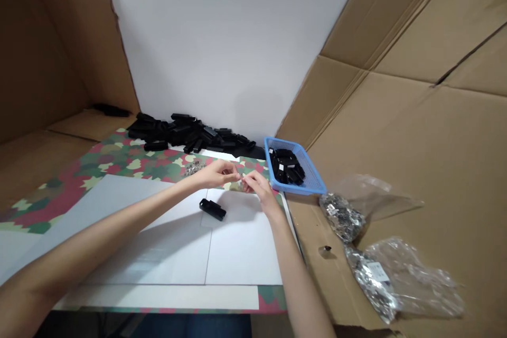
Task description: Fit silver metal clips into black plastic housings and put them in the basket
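Observation:
My left hand (220, 173) and my right hand (257, 185) meet over the far edge of the white sheets. Fingers of both hands pinch a small, pale, shiny piece (240, 181) between them; its shape is too small to make out. On the white sheet (170, 259), nearer to me, lies one black plastic part (213, 209), touched by neither hand. A little heap of small silvery pieces (194, 168) sits just beyond my left wrist.
Many black parts (186, 132) are piled along the back wall. A blue basket (320, 188) with black parts stands right of my hands. Plastic bags of metal pieces (343, 216) and a small metal item (325, 250) lie on cardboard at the right.

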